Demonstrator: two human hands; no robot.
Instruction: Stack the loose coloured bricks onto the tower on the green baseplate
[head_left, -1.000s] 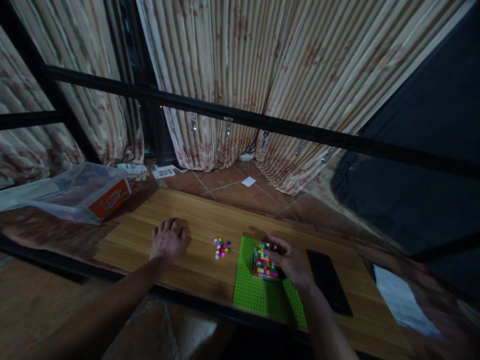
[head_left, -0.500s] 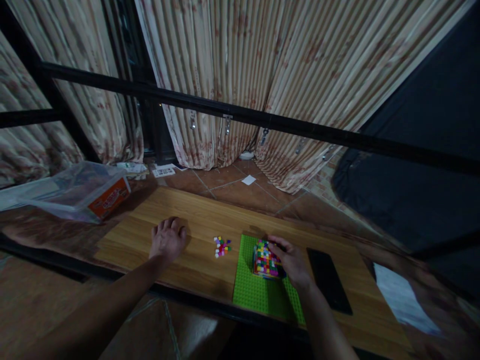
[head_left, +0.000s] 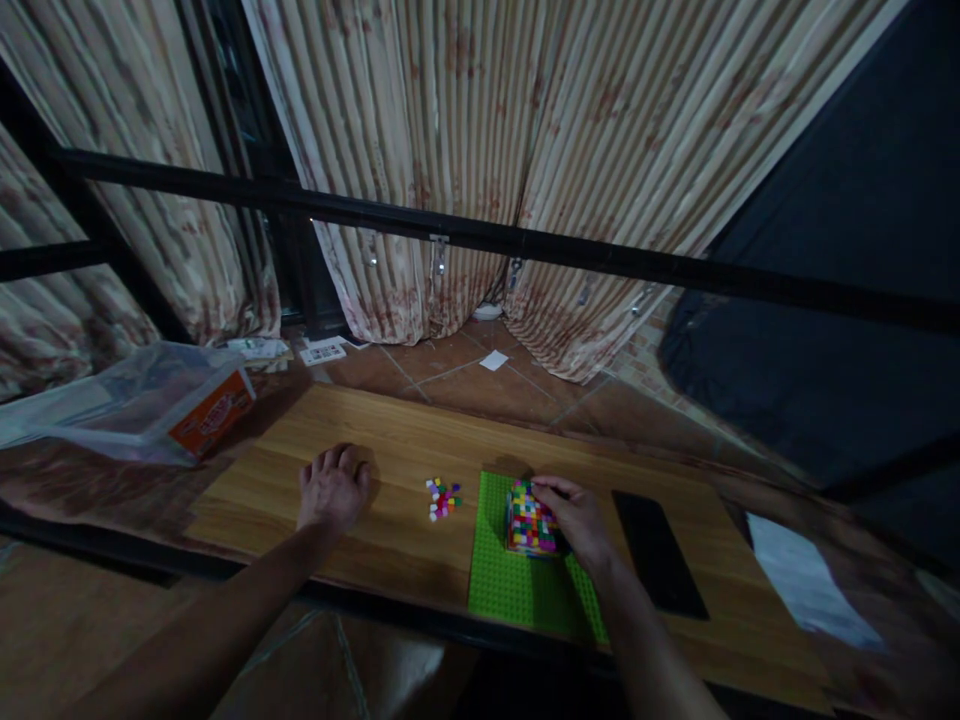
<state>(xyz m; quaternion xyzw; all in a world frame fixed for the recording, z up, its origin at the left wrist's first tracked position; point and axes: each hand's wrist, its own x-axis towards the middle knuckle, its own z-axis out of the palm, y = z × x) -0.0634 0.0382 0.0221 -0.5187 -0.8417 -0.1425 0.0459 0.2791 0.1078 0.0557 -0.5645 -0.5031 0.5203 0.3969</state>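
My left hand (head_left: 334, 490) lies palm down on the wooden board, fingers spread a little, holding nothing. To its right is a small loose pile of coloured toy bricks (head_left: 442, 500). A multicoloured block of toy bricks (head_left: 531, 522) stands on the green studded baseplate (head_left: 499, 590). My right hand (head_left: 579, 520) reaches over the block's upper right edge, its fingertips drawn together on the top bricks. Whatever lies between those fingers is too small or hidden to make out.
A black flat slab (head_left: 658, 555) lies right of the baseplate on the wooden board (head_left: 405, 420). Beyond the board's right end is a white paper sheet (head_left: 810, 580). A clear plastic box (head_left: 150, 405) with an orange label sits at the left. A black rail (head_left: 465, 225) crosses before the curtains.
The view has tilted and shifted slightly. My right fingers have shifted a little at the block's top edge and bunch closer together. My left hand stays in its place on the board.
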